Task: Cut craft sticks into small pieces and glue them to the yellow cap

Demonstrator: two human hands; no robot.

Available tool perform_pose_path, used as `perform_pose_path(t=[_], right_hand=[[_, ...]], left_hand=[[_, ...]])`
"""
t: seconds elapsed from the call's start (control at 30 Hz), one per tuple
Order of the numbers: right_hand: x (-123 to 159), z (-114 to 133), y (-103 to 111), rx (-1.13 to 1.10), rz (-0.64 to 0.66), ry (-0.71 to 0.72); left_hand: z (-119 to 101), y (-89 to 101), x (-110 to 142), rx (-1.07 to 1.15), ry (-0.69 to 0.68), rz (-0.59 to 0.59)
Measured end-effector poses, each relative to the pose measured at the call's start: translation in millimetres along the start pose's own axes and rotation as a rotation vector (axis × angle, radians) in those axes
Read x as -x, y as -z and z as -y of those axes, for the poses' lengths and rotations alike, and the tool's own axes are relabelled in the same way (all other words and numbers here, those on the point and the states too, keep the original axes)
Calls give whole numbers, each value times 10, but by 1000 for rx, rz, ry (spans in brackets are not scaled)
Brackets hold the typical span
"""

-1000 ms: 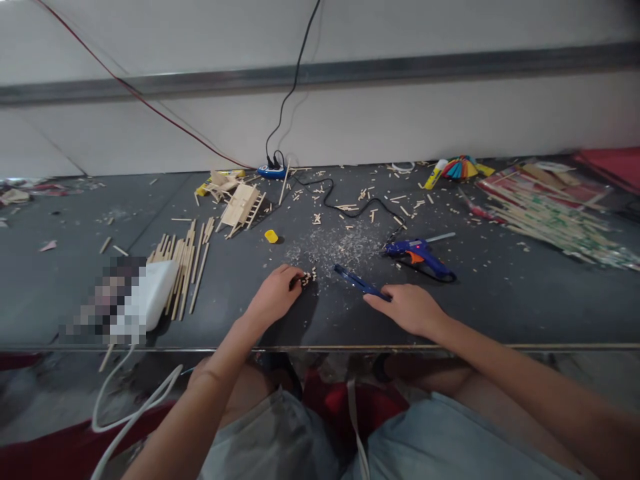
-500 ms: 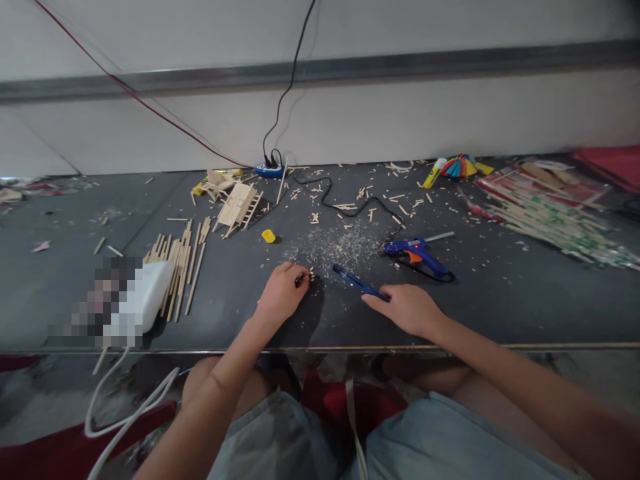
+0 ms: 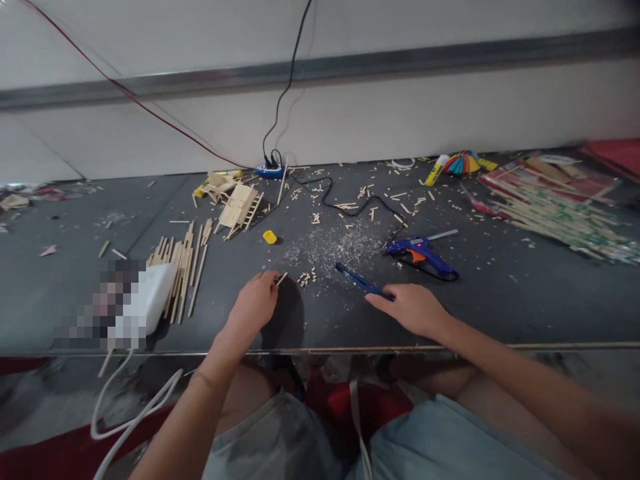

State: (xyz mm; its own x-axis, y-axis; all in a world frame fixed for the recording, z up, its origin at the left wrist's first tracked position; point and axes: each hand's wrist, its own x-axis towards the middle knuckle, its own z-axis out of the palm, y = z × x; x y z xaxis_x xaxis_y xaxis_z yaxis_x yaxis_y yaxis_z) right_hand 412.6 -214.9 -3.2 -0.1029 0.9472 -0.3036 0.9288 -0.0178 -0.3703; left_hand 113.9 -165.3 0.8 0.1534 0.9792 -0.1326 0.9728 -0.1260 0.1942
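Note:
My left hand [image 3: 256,300] is closed, with a short wooden stick [image 3: 282,279] poking out between thumb and fingers just above the table. To its right lies a small heap of cut wooden bits [image 3: 307,277]. My right hand [image 3: 413,310] is wrapped round the near end of a slim blue hand tool [image 3: 361,280], whose exact kind I cannot make out. The tool points away and to the left, toward the heap. Beyond my right hand a blue glue gun [image 3: 423,255] lies on its side, its red light on and a glue stick in its back.
Wooden sticks [image 3: 187,273] lie beside a white power bank [image 3: 159,293] on the left. Behind them stands a small stick-built model [image 3: 239,205]. A yellow cap [image 3: 270,237], a black cord [image 3: 327,200], a glue tube [image 3: 437,171] and bagged sticks [image 3: 565,217] lie farther back.
My left hand has moved left, away from the heap of cut bits, which now shows fully. The stick in its fingers has come into view. My right hand stays nearly in place.

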Motion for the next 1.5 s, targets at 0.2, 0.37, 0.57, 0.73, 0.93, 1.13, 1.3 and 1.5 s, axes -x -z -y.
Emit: perform_pose_path(t=[0.2,0.37,0.57,0.73,0.93,1.13,1.3,1.5], right_hand=[[-10,-15,9,-82,10,-36],[-19,-37,6,-164,38,-72],[-67,-77,-14,-308,119,-126],[-80,-134,-27,-440,181,-136],[14,-68,69,-649,41,-112],[63,-14,263,-851,104,-27],[85,-16,304,-795,43,15],[182,68,204,-463,-140,30]], left_hand=[[43,27,-92,5,39,38],[88,61,-172,9,115,24],[280,105,-362,28,228,-127],[341,65,-629,85,179,-279],[266,7,-958,4,56,-276],[205,49,-966,46,89,-261],[11,121,-694,377,156,-231],[-319,157,-304,920,-45,-129]])
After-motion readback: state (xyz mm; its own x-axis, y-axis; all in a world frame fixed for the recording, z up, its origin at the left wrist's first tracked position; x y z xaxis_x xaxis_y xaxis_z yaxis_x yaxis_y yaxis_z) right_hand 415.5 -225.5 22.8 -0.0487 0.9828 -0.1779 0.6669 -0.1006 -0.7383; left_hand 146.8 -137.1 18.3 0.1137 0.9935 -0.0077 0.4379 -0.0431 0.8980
